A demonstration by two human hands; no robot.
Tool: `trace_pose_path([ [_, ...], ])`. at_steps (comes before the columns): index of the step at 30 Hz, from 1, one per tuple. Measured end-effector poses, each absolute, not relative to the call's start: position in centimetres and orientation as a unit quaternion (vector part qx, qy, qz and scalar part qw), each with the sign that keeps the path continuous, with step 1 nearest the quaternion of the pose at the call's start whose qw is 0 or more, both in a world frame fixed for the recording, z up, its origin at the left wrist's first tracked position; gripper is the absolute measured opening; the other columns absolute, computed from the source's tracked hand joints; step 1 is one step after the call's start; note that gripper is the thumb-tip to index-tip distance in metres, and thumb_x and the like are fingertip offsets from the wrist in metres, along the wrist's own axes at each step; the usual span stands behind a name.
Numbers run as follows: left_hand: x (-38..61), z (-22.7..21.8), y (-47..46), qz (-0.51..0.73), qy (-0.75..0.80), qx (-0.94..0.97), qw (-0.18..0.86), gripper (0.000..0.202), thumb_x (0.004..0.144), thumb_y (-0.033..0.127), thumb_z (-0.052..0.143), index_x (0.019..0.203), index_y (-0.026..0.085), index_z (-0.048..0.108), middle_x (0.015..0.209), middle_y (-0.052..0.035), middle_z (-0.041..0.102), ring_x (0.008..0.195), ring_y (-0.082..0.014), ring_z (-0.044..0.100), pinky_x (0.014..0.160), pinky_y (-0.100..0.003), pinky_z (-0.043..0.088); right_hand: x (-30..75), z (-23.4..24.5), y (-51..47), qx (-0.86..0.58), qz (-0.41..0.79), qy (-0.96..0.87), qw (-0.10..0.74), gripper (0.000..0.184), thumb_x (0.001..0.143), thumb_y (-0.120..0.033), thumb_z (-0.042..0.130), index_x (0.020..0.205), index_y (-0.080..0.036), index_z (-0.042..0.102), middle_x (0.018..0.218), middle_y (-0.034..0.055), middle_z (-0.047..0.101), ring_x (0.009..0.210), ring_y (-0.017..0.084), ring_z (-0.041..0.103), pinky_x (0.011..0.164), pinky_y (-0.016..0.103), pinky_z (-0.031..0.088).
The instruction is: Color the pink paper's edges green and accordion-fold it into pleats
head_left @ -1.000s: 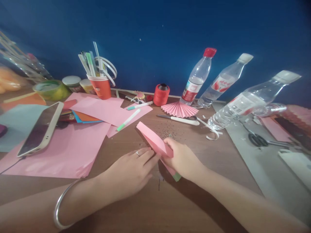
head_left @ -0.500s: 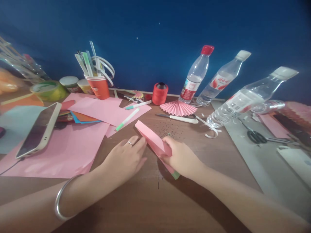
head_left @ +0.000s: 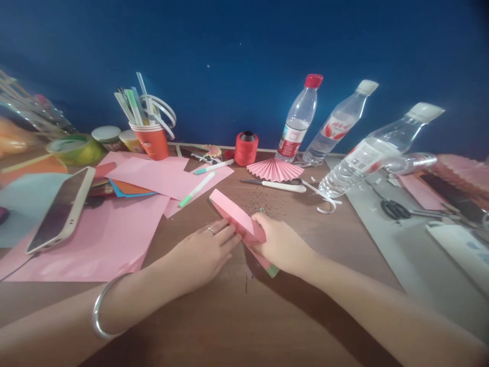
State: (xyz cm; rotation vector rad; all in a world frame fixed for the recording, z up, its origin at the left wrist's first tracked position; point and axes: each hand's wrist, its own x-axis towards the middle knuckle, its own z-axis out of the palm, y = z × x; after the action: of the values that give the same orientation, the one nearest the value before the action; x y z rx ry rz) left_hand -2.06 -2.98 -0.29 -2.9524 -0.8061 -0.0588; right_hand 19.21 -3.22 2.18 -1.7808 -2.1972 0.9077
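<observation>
I am watching the folded pink paper (head_left: 237, 218) lying slantwise on the brown surface (head_left: 237, 316), just in front of both hands; its far end is pointing toward the red thread spool (head_left: 246, 148) and its near end is showing a green tip under the right wrist. I judge the pleats could spring open or crease crooked if the pinch slackens, since only one end is being held; the loose dark specks (head_left: 263, 204) beside it could also get pressed into a fold. The right hand (head_left: 282, 244) is gripping the paper, thumb on top and fingers curled beneath, wrist low; the left hand (head_left: 202, 252) is lying palm down, fingers stretched flat and open, their tips touching the paper's edge; a bangle (head_left: 100, 312) is sitting on that forearm.
</observation>
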Motion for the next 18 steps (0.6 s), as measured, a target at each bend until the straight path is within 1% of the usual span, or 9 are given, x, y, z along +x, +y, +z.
trace_pose_path([
  [2, -2.1, -0.3, -3.0, -0.011, -0.273, -0.962, 0.033, 0.041, 0.093, 0.025, 0.04, 0.132, 0.014, 0.043, 0.131, -0.0109, 0.051, 0.126, -0.028, 0.04, 0.105, -0.042, 0.031, 19.6, 2.4, -3.2, -0.593, 0.323, -0.735, 0.066, 0.019, 0.074, -0.031, 0.057, 0.089, -0.025, 0.046, 0.073, -0.0025, 0.063, 0.061, 0.015, 0.056, 0.05, 0.023, 0.028],
  [5, -2.0, 0.2, -3.0, 0.007, -0.278, -0.96, 0.013, 0.048, 0.092, 0.033, 0.044, 0.136, 0.015, 0.039, 0.135, -0.0115, 0.048, 0.128, -0.0295, 0.038, 0.106, -0.044, 0.028, 20.2, 2.8, -3.1, -0.587, 0.348, -0.73, 0.032, 0.03, 0.065, -0.022, 0.06, 0.092, -0.027, 0.048, 0.075, -0.0037, 0.063, 0.061, 0.014, 0.056, 0.049, 0.022, 0.028],
  [6, -2.0, 0.5, -3.1, 0.014, -0.277, -0.961, 0.006, 0.051, 0.091, 0.036, 0.046, 0.137, 0.018, 0.037, 0.137, -0.0115, 0.046, 0.13, -0.0304, 0.036, 0.107, -0.046, 0.027, 20.3, 3.0, -3.1, -0.586, 0.354, -0.729, 0.023, 0.031, 0.064, -0.021, 0.06, 0.093, -0.027, 0.048, 0.075, -0.0038, 0.063, 0.06, 0.014, 0.055, 0.049, 0.022, 0.028],
  [9, -2.0, 1.4, -3.5, 0.021, -0.269, -0.963, -0.012, 0.058, 0.087, 0.046, 0.05, 0.14, 0.03, 0.031, 0.144, -0.0102, 0.036, 0.136, -0.0327, 0.025, 0.106, -0.05, 0.026, 20.4, 3.4, -3.1, -0.588, 0.35, -0.73, 0.002, 0.032, 0.063, -0.023, 0.06, 0.093, -0.027, 0.048, 0.072, -0.0038, 0.062, 0.058, 0.014, 0.054, 0.048, 0.023, 0.027],
  [11, -2.0, 1.7, -3.7, 0.022, -0.269, -0.963, -0.018, 0.058, 0.087, 0.049, 0.05, 0.14, 0.035, 0.029, 0.145, -0.0097, 0.034, 0.137, -0.0329, 0.021, 0.106, -0.051, 0.025, 20.4, 3.6, -3.2, -0.592, 0.336, -0.733, -0.007, 0.033, 0.063, -0.025, 0.06, 0.093, -0.027, 0.048, 0.071, -0.0038, 0.062, 0.056, 0.015, 0.053, 0.047, 0.023, 0.027],
  [14, -2.0, 1.8, -3.8, 0.024, -0.271, -0.962, -0.021, 0.057, 0.086, 0.049, 0.051, 0.138, 0.034, 0.033, 0.143, -0.0109, 0.037, 0.136, -0.0329, 0.023, 0.105, -0.052, 0.025, 20.5, 3.8, -3.3, -0.589, 0.336, -0.735, -0.011, 0.039, 0.063, -0.026, 0.061, 0.1, -0.028, 0.048, 0.073, -0.0028, 0.063, 0.058, 0.016, 0.055, 0.048, 0.023, 0.027],
  [16, -1.9, 1.8, -3.8, 0.02, -0.276, -0.961, -0.023, 0.056, 0.085, 0.048, 0.053, 0.136, 0.033, 0.036, 0.141, -0.0112, 0.039, 0.135, -0.0335, 0.026, 0.105, -0.052, 0.025, 20.7, 3.8, -3.3, -0.589, 0.343, -0.732, -0.007, 0.05, 0.062, -0.025, 0.064, 0.109, -0.028, 0.048, 0.081, -0.0007, 0.066, 0.063, 0.018, 0.058, 0.049, 0.023, 0.029],
  [18, -1.7, 1.7, -3.8, 0.01, -0.279, -0.96, -0.029, 0.055, 0.085, 0.045, 0.055, 0.136, 0.032, 0.038, 0.141, -0.0087, 0.04, 0.133, -0.0324, 0.029, 0.105, -0.051, 0.024, 20.9, 3.8, -3.3, -0.59, 0.353, -0.726, -0.007, 0.061, 0.061, -0.024, 0.067, 0.118, -0.029, 0.045, 0.088, 0.0014, 0.067, 0.069, 0.02, 0.06, 0.05, 0.023, 0.03],
])
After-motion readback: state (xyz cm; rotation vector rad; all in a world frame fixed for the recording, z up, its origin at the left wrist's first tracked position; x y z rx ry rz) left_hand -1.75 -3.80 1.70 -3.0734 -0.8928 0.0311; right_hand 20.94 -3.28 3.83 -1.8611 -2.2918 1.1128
